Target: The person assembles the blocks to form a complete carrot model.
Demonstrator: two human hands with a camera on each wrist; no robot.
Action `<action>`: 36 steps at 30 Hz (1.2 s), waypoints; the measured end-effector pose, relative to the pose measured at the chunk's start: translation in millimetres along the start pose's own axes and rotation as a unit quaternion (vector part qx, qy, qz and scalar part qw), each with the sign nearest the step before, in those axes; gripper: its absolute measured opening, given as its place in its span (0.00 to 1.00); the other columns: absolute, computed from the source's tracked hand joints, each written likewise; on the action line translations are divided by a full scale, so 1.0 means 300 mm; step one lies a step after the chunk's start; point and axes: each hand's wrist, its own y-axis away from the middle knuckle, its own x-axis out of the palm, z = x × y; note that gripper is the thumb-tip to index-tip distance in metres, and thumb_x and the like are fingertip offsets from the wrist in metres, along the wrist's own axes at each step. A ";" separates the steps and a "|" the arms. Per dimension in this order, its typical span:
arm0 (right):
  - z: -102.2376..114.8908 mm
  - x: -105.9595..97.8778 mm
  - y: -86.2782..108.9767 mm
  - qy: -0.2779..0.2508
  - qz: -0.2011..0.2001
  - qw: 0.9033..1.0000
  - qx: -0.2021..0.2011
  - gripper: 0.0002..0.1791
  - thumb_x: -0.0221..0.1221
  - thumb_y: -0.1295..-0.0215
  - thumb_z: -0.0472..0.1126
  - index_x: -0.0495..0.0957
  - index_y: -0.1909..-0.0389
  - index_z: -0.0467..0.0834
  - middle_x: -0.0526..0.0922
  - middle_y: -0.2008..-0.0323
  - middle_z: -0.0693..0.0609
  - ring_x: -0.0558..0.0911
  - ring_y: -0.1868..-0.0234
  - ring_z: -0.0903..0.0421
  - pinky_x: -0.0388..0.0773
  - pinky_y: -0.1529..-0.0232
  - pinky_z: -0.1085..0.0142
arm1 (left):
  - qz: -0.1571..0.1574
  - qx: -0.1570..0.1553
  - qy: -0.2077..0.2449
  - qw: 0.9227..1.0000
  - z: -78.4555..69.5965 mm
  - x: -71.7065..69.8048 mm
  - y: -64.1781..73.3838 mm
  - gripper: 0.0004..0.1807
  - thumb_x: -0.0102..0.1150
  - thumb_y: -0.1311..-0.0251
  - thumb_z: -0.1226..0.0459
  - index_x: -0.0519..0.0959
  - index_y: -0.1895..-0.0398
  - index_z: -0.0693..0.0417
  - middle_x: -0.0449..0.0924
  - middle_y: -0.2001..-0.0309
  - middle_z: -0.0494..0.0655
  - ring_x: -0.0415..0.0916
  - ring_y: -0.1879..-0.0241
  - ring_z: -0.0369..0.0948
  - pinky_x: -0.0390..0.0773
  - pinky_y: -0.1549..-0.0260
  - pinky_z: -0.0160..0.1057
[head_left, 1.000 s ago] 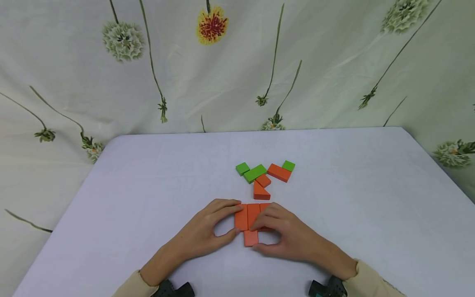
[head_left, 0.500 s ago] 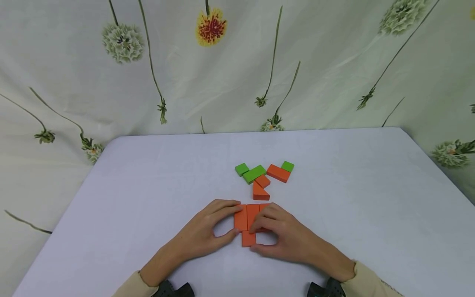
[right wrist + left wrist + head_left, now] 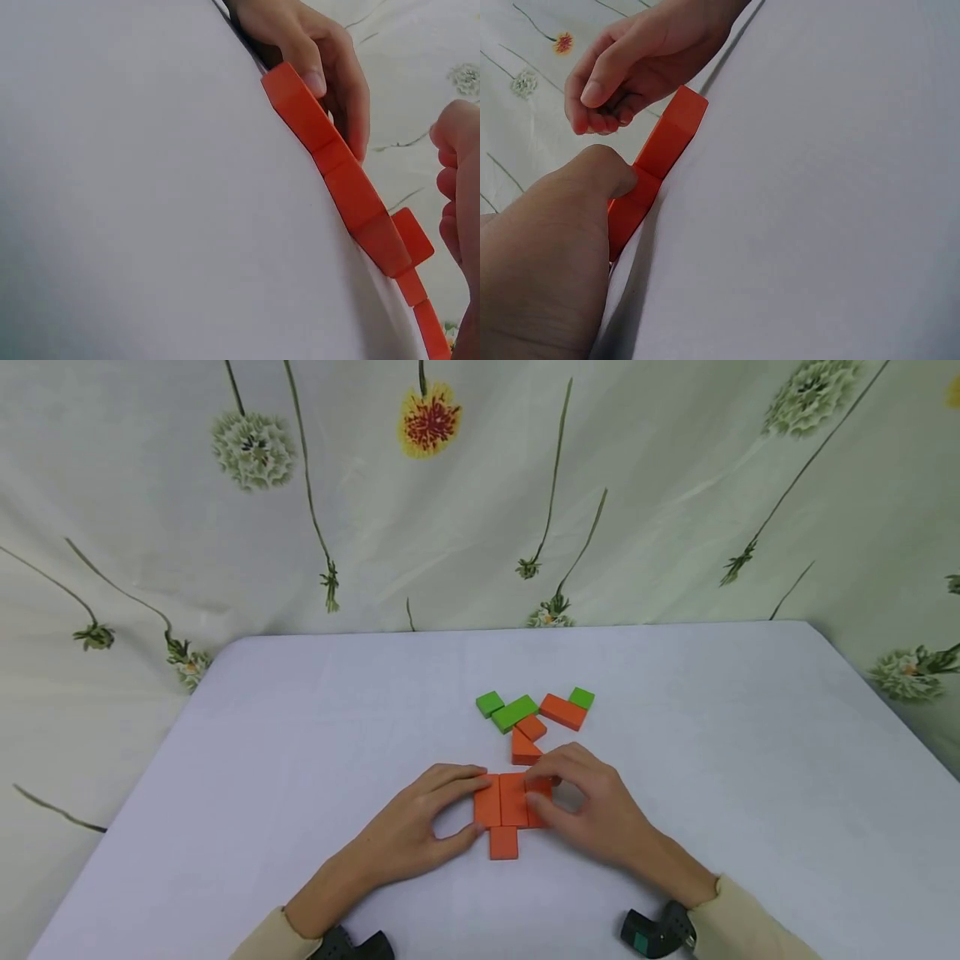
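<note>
Three orange rectangular blocks stand side by side in a row in the head view: a left block (image 3: 488, 806), a middle block (image 3: 513, 802) and a right block (image 3: 538, 787). A smaller orange square block (image 3: 503, 843) lies against the row's near edge. My left hand (image 3: 408, 822) grips the left block between fingers at its far end and thumb at its near end. My right hand (image 3: 596, 806) hovers over the right block, partly covering it. In the left wrist view the right hand (image 3: 645, 67) is raised above the blocks, fingers loosely bent and holding nothing.
Beyond the row lie an orange triangular block (image 3: 524, 750), a small orange block (image 3: 532, 727), a longer orange block (image 3: 563, 712), a long green block (image 3: 515, 713) and two small green blocks, left (image 3: 490, 704) and right (image 3: 581, 697). A flowered cloth (image 3: 480, 527) hangs behind the white table (image 3: 337, 710).
The small square block has slid slightly left along the row's near edge. My right hand has let go of it and moved up and away toward the right block. The left hand stays put.
</note>
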 end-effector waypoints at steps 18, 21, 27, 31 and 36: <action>-0.131 -0.029 -0.060 0.066 -0.003 0.990 0.128 0.19 0.64 0.33 0.32 0.82 0.41 0.42 0.85 0.48 0.50 0.82 0.51 0.55 0.84 0.52 0.59 | -0.002 0.002 0.003 1.000 -0.003 -0.005 -0.006 0.30 0.73 0.40 0.56 0.79 0.33 0.49 0.76 0.34 0.42 0.72 0.34 0.39 0.79 0.37 0.45; -0.137 -0.031 -0.060 0.078 0.032 0.986 0.145 0.22 0.64 0.32 0.34 0.81 0.37 0.43 0.83 0.41 0.51 0.79 0.41 0.53 0.81 0.42 0.54 | -0.002 0.003 0.002 1.000 -0.004 -0.004 -0.004 0.30 0.72 0.39 0.56 0.78 0.33 0.49 0.76 0.33 0.42 0.72 0.33 0.39 0.79 0.37 0.45; -0.131 -0.033 -0.056 0.102 0.067 0.981 0.149 0.21 0.64 0.33 0.36 0.82 0.38 0.44 0.81 0.35 0.51 0.76 0.35 0.50 0.77 0.35 0.49 | -0.001 0.001 0.001 1.000 -0.008 -0.004 -0.004 0.30 0.72 0.39 0.56 0.78 0.33 0.48 0.76 0.33 0.41 0.72 0.33 0.39 0.78 0.37 0.45; -0.128 -0.033 -0.052 0.105 0.066 0.980 0.153 0.20 0.64 0.33 0.35 0.83 0.41 0.44 0.81 0.36 0.52 0.77 0.36 0.51 0.79 0.37 0.51 | 0.006 -0.007 0.001 1.000 -0.012 -0.004 -0.005 0.30 0.72 0.39 0.56 0.78 0.33 0.48 0.76 0.33 0.40 0.72 0.33 0.38 0.78 0.37 0.44; -0.123 -0.034 -0.053 0.102 0.063 0.980 0.159 0.16 0.66 0.34 0.34 0.83 0.46 0.46 0.82 0.37 0.53 0.79 0.39 0.52 0.82 0.43 0.55 | 0.005 -0.007 0.001 1.000 -0.012 -0.005 -0.004 0.30 0.72 0.39 0.56 0.79 0.33 0.48 0.76 0.33 0.41 0.72 0.33 0.38 0.78 0.37 0.45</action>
